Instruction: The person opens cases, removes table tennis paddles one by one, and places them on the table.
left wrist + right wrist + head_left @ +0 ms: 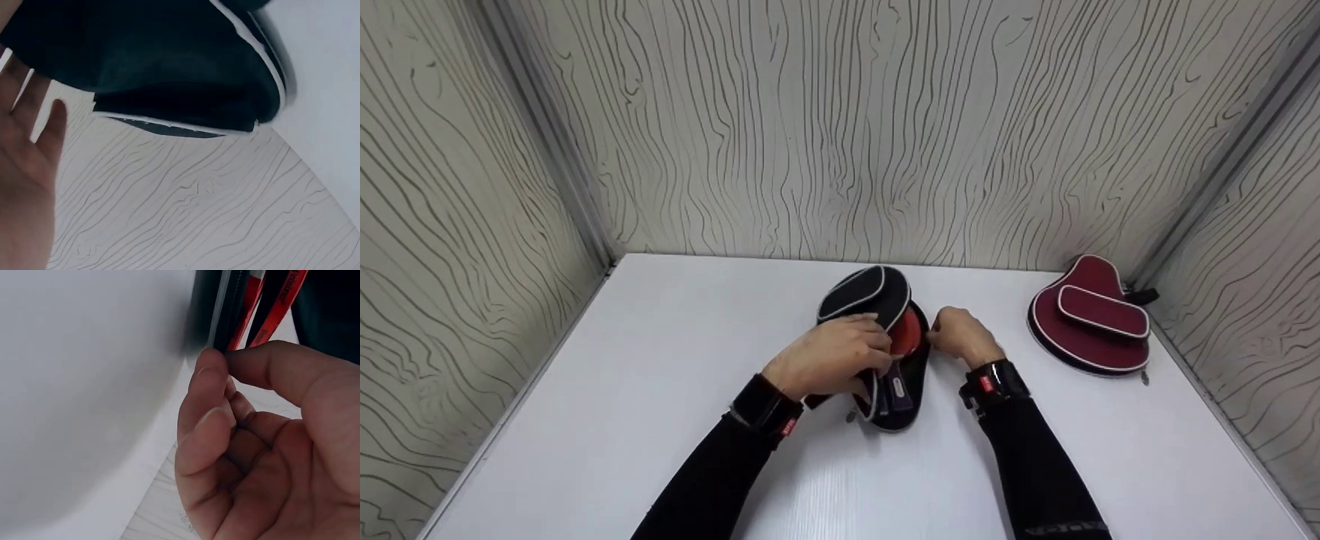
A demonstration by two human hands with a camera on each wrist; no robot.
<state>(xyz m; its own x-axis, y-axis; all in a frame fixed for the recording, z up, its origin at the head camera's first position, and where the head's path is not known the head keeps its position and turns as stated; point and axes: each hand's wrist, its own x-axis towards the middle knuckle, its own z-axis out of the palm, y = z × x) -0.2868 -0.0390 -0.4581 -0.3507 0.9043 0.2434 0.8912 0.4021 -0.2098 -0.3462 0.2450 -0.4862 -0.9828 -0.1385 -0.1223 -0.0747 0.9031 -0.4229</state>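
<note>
A black table tennis paddle case (900,296) with white piping lies open on the table. Inside it a red-faced paddle (906,335) shows, its dark handle (898,390) toward me. My left hand (836,356) holds the raised lid, fingers over its edge; in the left wrist view that hand (25,146) is beside the dark cover (169,56) and its gaping pocket. On the other side, my right hand (962,335) pinches the case's rim. Closer, the right wrist view has this hand's (253,439) thumb and forefinger at the rim, beside red paddle edges (281,304) with lettering.
A dark red paddle case (1091,315) with white piping and a front pocket lies at the right, near the back corner of the white table (660,375). Wood-patterned panels (840,135) stand behind and at both sides.
</note>
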